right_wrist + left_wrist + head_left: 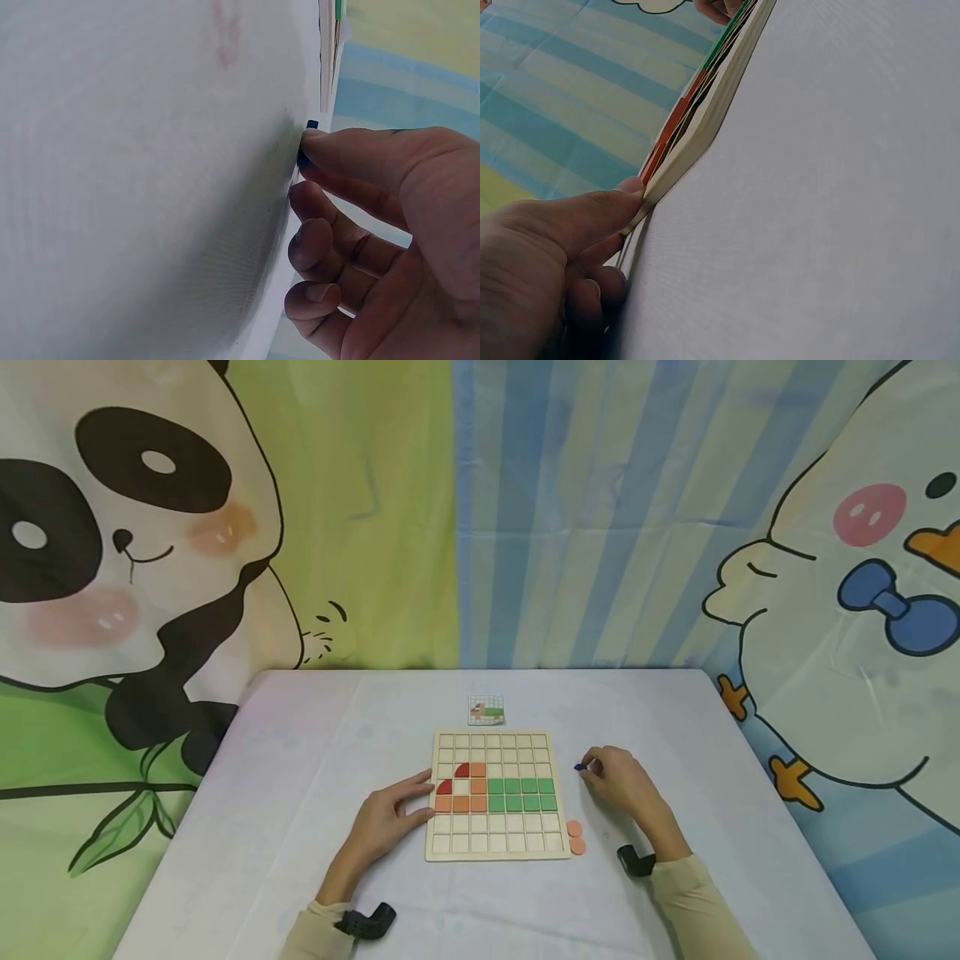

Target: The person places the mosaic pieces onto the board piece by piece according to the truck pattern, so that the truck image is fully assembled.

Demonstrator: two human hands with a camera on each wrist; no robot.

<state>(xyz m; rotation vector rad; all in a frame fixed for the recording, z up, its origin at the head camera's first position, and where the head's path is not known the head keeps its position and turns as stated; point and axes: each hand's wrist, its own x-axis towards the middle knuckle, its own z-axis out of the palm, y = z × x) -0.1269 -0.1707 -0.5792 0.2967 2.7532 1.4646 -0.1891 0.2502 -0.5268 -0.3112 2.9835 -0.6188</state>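
A pale wooden grid board point(497, 843) lies on the table, with red rounded pieces point(462, 770), several orange squares point(477, 785) and two rows of green squares point(512, 786) in its cells. My left hand point(382, 818) rests at the board's left edge, thumb and fingers apart and touching the rim; its thumb point(604, 214) lies against the board edge point(697, 139) in the left wrist view. To the right of the board, my right hand point(618, 781) pinches a small dark blue piece point(304, 154) between thumb and forefinger, the other fingers loosely bent.
Two orange round pieces point(575, 837) lie by the board's lower right corner. Behind the board is a small pattern card point(486, 710) with a coloured grid picture. A white cloth point(300, 760) covers the table, and printed curtains point(585, 510) hang at the back.
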